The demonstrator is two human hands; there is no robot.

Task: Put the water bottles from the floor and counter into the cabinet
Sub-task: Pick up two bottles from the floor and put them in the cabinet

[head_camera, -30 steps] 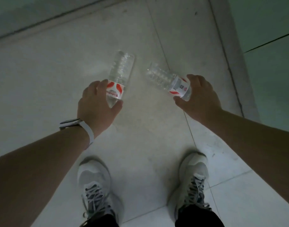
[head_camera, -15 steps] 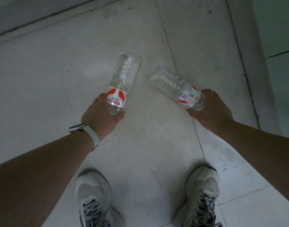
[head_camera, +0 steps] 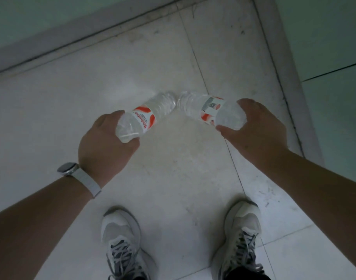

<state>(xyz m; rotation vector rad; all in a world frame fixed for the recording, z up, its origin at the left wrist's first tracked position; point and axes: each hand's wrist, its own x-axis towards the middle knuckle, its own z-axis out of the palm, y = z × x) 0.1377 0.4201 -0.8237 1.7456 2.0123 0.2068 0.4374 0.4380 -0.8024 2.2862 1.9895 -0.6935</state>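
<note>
Pale tiled floor (head_camera: pixel 52 110); grey sneakers (head_camera: pixel 120 237); watch (head_camera: pixel 69 168) with white strap; green wall (head_camera: pixel 324 37).

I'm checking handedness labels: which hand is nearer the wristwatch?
Left. The wristwatch sits on the wrist just behind the left hand; the right hand is across the frame, holding its own bottle.

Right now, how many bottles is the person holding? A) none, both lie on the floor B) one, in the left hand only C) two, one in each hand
C: the left hand grips one water bottle and the right hand grips the other bottle.
</note>
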